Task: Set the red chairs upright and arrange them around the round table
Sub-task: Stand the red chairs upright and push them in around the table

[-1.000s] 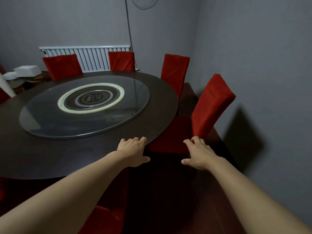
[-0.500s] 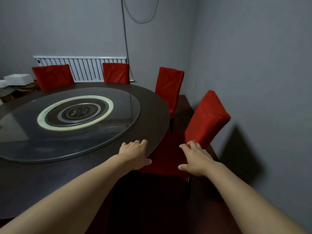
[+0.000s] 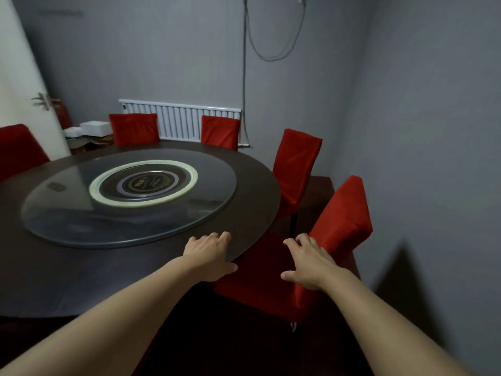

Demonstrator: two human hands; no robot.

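The big round worktop [image 3: 67, 272] takes up most of the left side, dark brown, with a glass turntable [image 3: 130, 196] sitting on top of it and a pale ring with a dark round emblem in its middle. Grey walls all round, and a white radiator [image 3: 179, 123] runs along the far one, with a cable [image 3: 245, 77] hanging down the wall beside it.

Red chairs are spread around the rim. The nearest chair [image 3: 339, 223] is on the right, just beside the worktop edge, standing on its legs with its backrest leaning away toward the right wall and its seat partly tucked under the rim. Next one round, the second chair [image 3: 295, 164], is upright and close to the edge too. Two more chair backs [image 3: 134, 128] poke up behind the far rim in front of the radiator, and another red back [image 3: 16, 150] shows at the far left edge.

Over in the far left corner there's a white box [image 3: 95, 127] on some low furniture, too dim to make out more.

Both arms reach forward. The left hand [image 3: 210, 256] is loose, fingers spread and relaxed, palm down over the near edge of the worktop, gripping nothing. The right hand [image 3: 307, 260] is released as well, fingers splayed, over the nearest chair where seat meets backrest; can't tell if it's actually touching the fabric.
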